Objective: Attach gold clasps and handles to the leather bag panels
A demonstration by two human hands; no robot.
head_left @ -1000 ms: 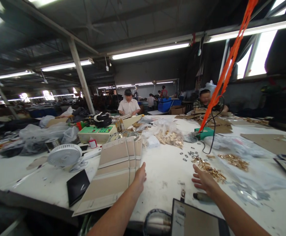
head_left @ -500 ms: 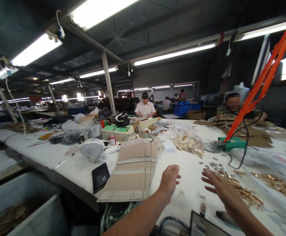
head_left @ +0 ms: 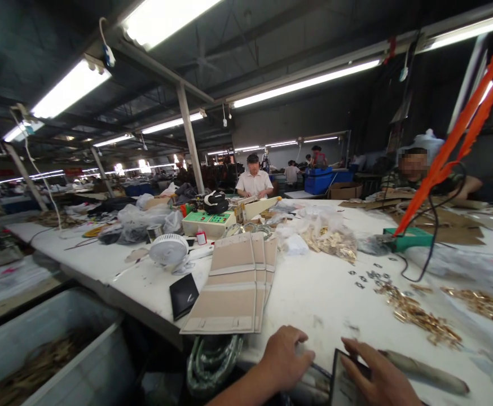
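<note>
At the near edge of the white table, my left hand [head_left: 286, 358] is half curled, thumb and fingers apart, with nothing visible in it. My right hand [head_left: 373, 375] reaches over a dark-edged flat panel [head_left: 338, 375] at the bottom, its fingers spread across the edge. Whether they touch it I cannot tell. Beside the right hand lies a greyish stick-like piece [head_left: 430, 373]. Several beige panels with pale edging [head_left: 229, 307] are fanned out left of my hands, next to a small black flat piece [head_left: 184, 296].
Gold metal fittings [head_left: 419, 316] and small silver ones [head_left: 375, 274] are scattered to the right. Beyond are a white fan [head_left: 169, 250], a green-topped machine [head_left: 208, 221] and a bag of fittings [head_left: 331, 239]. A grey bin [head_left: 102, 338] stands low left. Co-workers sit across the table.
Both hands have moved down toward the near table edge. My right hand has come from beside the gold fittings to the dark-edged panel. The view has shifted slightly.
</note>
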